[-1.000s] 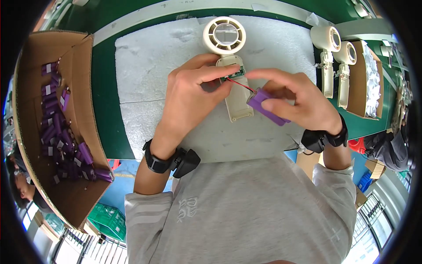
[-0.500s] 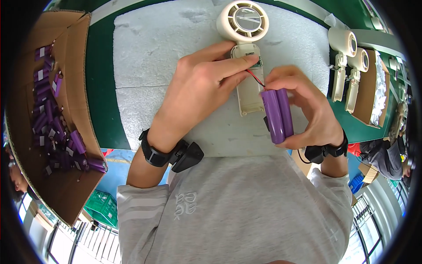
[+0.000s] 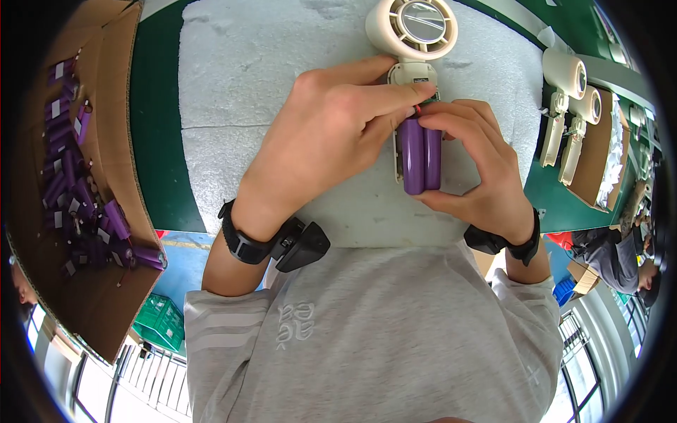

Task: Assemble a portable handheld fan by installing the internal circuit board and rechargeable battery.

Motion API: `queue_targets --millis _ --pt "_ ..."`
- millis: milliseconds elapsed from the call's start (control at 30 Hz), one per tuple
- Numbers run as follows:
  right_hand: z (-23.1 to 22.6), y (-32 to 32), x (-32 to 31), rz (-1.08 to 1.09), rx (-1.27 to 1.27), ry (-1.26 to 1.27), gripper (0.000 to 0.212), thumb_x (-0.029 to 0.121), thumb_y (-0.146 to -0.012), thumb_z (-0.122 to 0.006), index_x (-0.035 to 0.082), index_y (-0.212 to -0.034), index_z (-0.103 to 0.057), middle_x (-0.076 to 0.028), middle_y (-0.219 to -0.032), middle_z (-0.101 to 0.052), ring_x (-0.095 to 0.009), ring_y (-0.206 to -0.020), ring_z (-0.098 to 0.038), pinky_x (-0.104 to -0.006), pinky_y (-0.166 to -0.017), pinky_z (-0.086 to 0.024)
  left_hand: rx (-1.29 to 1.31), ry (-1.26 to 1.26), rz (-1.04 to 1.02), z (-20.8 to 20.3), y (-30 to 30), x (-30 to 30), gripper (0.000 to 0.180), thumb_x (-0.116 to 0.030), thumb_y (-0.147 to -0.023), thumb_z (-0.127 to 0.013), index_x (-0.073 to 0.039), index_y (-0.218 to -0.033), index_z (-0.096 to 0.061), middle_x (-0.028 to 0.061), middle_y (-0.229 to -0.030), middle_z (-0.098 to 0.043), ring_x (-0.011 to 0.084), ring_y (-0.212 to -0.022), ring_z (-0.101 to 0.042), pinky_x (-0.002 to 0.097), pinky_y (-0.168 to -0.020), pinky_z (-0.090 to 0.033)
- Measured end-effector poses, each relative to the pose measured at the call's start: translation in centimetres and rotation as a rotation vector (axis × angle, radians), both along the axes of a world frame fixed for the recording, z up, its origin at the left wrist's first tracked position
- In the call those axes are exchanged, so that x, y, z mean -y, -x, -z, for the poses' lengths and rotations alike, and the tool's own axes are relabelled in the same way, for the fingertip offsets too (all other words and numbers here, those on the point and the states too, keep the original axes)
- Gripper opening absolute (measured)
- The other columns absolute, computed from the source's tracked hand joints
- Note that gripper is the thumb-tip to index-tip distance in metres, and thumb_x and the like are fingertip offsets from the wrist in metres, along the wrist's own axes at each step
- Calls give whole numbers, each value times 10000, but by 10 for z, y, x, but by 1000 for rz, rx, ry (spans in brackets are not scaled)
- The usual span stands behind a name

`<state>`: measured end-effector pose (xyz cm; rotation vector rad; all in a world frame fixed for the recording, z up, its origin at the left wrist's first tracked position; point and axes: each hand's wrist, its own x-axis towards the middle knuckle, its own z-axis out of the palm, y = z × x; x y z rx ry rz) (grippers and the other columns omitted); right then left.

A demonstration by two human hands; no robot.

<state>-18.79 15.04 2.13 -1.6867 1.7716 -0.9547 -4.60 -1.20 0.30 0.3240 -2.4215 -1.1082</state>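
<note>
A cream handheld fan (image 3: 379,27) lies on the white foam mat with its round head away from me and its handle open. My left hand (image 3: 328,123) grips the fan at its neck, thumb and forefinger pressed over the small circuit board at the handle's top. A purple battery pack (image 3: 421,158) of two joined cells is held between thumb and fingers of my right hand (image 3: 486,166), over the open handle. It covers most of the handle; whether it rests inside, I cannot tell. A bit of red wire shows between the pack's top and my left fingertips.
To the left stands a cardboard box (image 3: 116,106) with several purple battery packs (image 3: 74,166). Two more open fans (image 3: 564,74) lie at the right beside a smaller carton (image 3: 589,180) of white pieces. The foam mat (image 3: 233,84) covers the green table (image 3: 161,141).
My right hand has brought the battery pack left and up, from beside the handle to over it, and turned it straighter. The fan and my left hand have shifted slightly right in view.
</note>
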Motion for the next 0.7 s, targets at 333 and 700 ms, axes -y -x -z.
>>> queue_targets --millis 333,700 --pt "-5 -22 -5 96 -231 99 480 37 -538 -832 -17 -985 -665 -175 -1226 -599 -333 -993 -617 -360 -770 -556 8 -29 -25 -3 1 0 281 -19 -724 -713 -109 -985 -763 126 -946 -720 206 -646 -676 258 -544 -514" --pt "-3 -22 2 189 -184 25 484 25 -540 -863 -3 -976 -656 -166 -1245 -579 -283 -1005 -626 -349 -789 -555 67 -205 52 -3 -1 8 365 -17 -676 -778 -100 -1031 -750 146 -1012 -716 176 -736 -702 260 -645 -545"
